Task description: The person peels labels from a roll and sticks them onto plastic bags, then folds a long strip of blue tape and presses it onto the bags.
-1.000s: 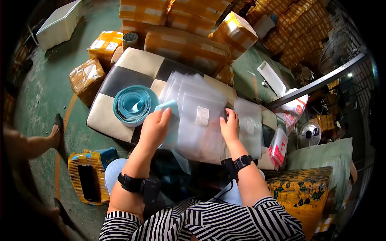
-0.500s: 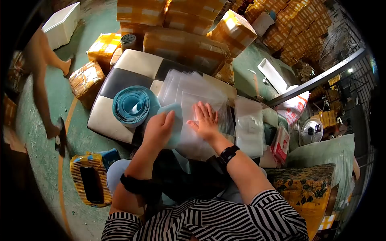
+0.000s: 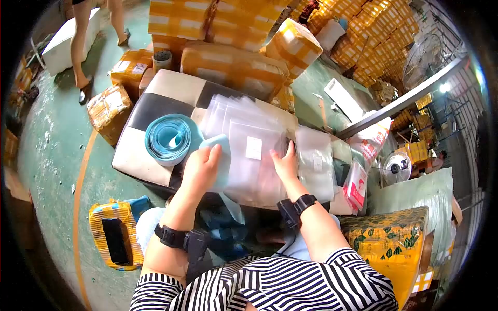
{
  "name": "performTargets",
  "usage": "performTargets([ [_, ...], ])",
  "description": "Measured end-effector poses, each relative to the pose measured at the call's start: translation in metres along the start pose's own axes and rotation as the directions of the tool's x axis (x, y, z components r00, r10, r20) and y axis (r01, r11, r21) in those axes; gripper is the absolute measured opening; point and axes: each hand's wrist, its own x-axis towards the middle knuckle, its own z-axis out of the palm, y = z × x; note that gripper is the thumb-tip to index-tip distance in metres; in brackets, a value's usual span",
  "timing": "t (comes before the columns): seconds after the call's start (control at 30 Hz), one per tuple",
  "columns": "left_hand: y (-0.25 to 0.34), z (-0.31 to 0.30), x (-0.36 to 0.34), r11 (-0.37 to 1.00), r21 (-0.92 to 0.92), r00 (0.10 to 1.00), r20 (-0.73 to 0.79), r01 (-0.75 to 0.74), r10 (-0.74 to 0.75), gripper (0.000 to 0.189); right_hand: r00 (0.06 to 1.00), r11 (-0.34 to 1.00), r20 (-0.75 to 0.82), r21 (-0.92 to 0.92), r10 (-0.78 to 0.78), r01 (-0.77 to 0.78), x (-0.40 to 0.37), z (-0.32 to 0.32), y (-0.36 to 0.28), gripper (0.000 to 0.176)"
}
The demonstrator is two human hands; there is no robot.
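My left hand [image 3: 202, 167] is closed on the loose end of a light blue strip [image 3: 222, 150], thumb on top. The strip runs from a coiled blue roll [image 3: 168, 140] lying on the checkered padded bench. To its right lies a fanned stack of clear plastic bags [image 3: 244, 179]. A white rectangular label [image 3: 253, 148] sits on the top bag. My right hand [image 3: 286, 163] rests at the right edge of this stack, thumb and index finger spread apart. Beside it is a second pile of clear bags [image 3: 315, 168].
Taped cartons [image 3: 236, 67] stand behind the bench [image 3: 142, 150]. A phone [image 3: 115, 241] lies on a yellow-taped parcel at lower left. A red-and-white packet [image 3: 355, 187] is at the bench's right end, near a fan [image 3: 398, 168]. Another person's legs [image 3: 80, 52] are at upper left.
My right hand has slid right off the top bag's middle, and the white label shows there. My left hand stays on the strip. The other person has moved farther back.
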Motion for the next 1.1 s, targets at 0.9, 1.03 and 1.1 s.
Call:
performTargets([
  [0.9,-0.004,0.009,0.005,0.996,0.078,0.997,0.066,0.037,-0.042,0.040,0.778,0.246,0.540,0.746,0.320,-0.619,0.023,-0.053,0.031,0.011],
  [1.03,-0.009,0.011,0.008,0.995,0.104,1.000,0.019,0.001,-0.003,0.039,0.810,0.139,0.548,0.803,0.210,-0.579,0.052,-0.093,0.062,0.007],
  [1.1,-0.019,0.013,0.010,0.998,0.054,1.000,0.025,0.015,-0.016,0.039,0.853,0.031,0.488,0.865,0.184,-0.502,0.071,-0.123,0.093,0.007],
])
